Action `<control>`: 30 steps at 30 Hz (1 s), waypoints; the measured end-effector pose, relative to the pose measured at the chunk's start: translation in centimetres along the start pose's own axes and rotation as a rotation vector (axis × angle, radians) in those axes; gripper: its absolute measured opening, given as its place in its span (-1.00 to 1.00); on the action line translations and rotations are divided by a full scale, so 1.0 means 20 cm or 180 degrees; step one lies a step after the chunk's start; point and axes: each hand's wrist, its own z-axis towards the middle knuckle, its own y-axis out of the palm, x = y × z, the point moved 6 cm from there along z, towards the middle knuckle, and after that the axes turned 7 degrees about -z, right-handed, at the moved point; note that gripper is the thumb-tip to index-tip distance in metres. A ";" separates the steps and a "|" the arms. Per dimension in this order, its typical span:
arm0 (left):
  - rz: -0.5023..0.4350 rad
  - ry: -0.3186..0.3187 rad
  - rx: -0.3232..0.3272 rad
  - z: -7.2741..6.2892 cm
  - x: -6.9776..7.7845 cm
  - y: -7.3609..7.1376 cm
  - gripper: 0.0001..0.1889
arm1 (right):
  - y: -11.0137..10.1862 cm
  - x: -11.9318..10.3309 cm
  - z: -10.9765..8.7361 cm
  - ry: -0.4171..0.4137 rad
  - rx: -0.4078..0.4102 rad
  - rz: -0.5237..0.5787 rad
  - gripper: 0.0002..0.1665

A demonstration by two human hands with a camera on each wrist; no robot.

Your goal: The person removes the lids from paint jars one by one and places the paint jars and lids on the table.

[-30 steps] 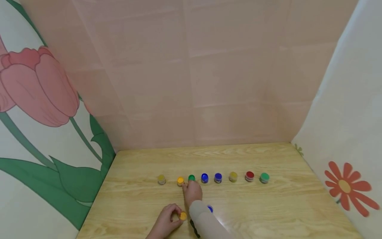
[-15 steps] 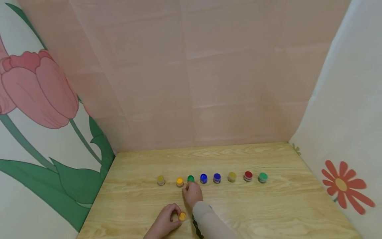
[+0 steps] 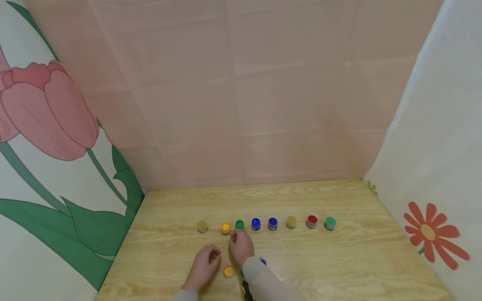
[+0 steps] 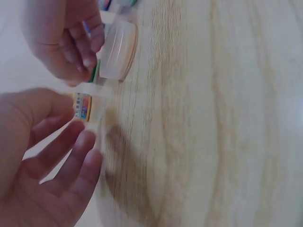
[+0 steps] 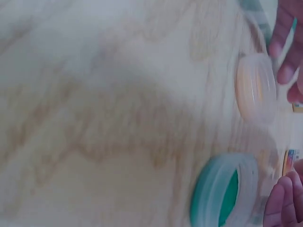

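Observation:
Low over the table, my left hand (image 3: pixel 205 265) has its fingers loosely bent and holds nothing. Beside it lies a round translucent lid (image 3: pixel 228 271), orange inside; the left wrist view shows this lid (image 4: pixel 118 49) side-on. My right hand (image 3: pixel 242 246) reaches into the row of small paint jars, its curled fingertips right at the front of a bright green paint jar (image 3: pixel 239 224). Just left of those fingers stands an orange paint jar (image 3: pixel 226 227), whose label (image 5: pixel 289 161) shows in the right wrist view. I cannot tell whether the fingertips grip the green jar.
Rightward in the row stand blue (image 3: pixel 256 223), darker blue (image 3: pixel 273 223), yellow (image 3: pixel 291 222), red (image 3: pixel 311 221) and green (image 3: pixel 330 223) jars. Another yellow jar (image 3: pixel 202 226) is at the left end. A green-tinted lid (image 5: pixel 203 196) and a blue one (image 3: pixel 263 261) lie by my right sleeve.
My left hand has let go of the orange lid and drawn away from it to the upper left. My right hand has stayed by the green jar, sinking back slightly.

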 end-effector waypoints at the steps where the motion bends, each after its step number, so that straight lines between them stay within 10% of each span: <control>1: 0.0007 -0.0037 0.0095 0.01 0.00 -0.01 -0.91 | 0.00 0.00 -0.01 -0.0041 0.0026 0.0039 -0.85; 16: 0.0579 0.0113 0.1387 0.18 0.00 -0.16 -0.62 | 0.06 -0.08 -0.04 -0.0265 -0.0155 0.0503 -0.70; 30: 0.0545 0.0005 0.1191 0.25 -0.07 -0.19 -0.55 | 0.07 -0.11 -0.05 -0.0341 -0.0490 0.0626 -0.67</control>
